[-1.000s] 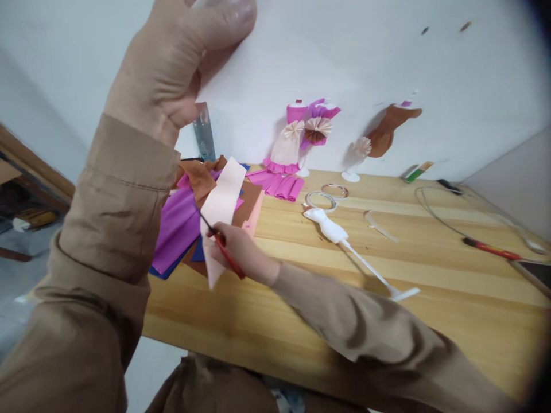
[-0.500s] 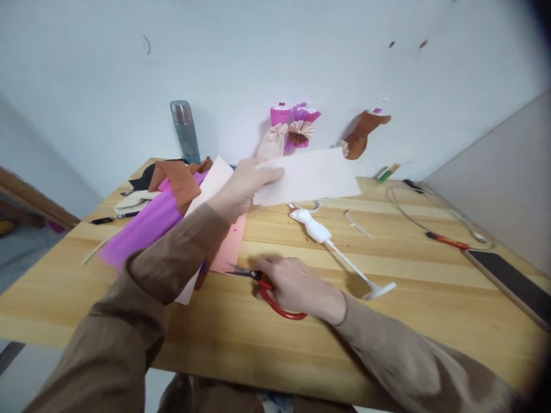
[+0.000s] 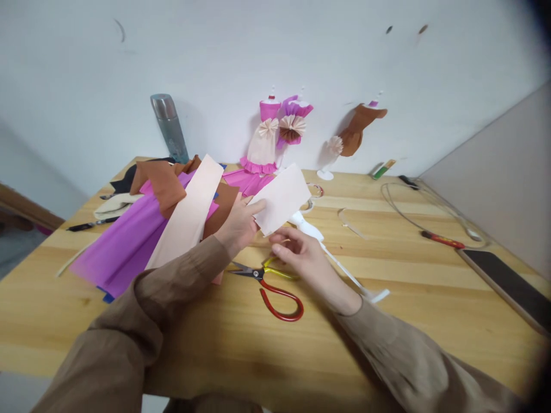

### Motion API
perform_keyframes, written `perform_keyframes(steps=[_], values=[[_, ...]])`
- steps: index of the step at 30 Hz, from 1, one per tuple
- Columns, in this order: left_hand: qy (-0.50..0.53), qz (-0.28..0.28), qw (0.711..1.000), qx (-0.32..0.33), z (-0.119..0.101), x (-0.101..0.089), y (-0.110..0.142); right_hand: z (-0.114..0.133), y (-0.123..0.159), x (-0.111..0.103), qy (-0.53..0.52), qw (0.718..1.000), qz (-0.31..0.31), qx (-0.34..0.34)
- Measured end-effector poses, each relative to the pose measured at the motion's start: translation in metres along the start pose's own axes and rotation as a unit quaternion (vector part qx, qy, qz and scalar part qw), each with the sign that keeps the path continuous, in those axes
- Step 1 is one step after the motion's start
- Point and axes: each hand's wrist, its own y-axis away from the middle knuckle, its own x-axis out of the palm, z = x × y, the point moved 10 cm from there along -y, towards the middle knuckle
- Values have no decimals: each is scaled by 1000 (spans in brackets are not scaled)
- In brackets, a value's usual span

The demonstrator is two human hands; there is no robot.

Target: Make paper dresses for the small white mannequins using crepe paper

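Observation:
My left hand [image 3: 241, 225] pinches a pale pink sheet of paper [image 3: 284, 201] at its left edge, thumb on top. The sheet is tilted above the table. My right hand [image 3: 301, 258] is by the sheet's lower corner, fingers loosely bent and apart; whether a fingertip touches the corner I cannot tell. Beneath it lie scissors [image 3: 257, 274] with one red and one yellow handle, blades partly spread and pointing left. A small white mannequin [image 3: 306, 227] on a thin stand lies on the table behind my right hand, partly hidden.
On the left are piled purple sheets [image 3: 124, 244], a long pale pink strip [image 3: 189, 212] and brown pieces [image 3: 166, 186]. Small dressed mannequins [image 3: 263, 143] stand by the wall, near a grey bottle [image 3: 170, 126]. A phone [image 3: 508, 287], a cable [image 3: 387, 201] and a red-handled tool [image 3: 443, 239] lie right.
My right hand has let go of the scissors, which now lie on the table, and has moved up to the sheet. My left hand has brought the sheet lower and turned it.

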Motion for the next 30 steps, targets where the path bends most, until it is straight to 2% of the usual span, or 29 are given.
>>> perform_keyframes(steps=[2, 5, 8, 12, 19, 24, 30], values=[[12, 9, 1000, 14, 0, 4, 3, -12, -6, 6, -149, 988, 12, 38], [19, 15, 998, 52, -4, 8, 6, -15, -10, 7, -221, 974, -8, 40], [19, 6, 997, 73, -4, 7, 9, -13, -11, 3, -216, 976, -30, 24], [15, 25, 998, 59, 3, 11, 12, -10, -14, -4, -162, 986, -44, -1], [-50, 92, 994, -44, 4, 12, 8, -8, -17, -18, -83, 994, -67, -25], [-183, 122, 972, -81, 3, 0, -3, -8, -16, -8, -62, 998, -22, -15], [-152, 66, 986, -30, -10, -12, -10, -7, -11, 5, -42, 998, 42, 3]])
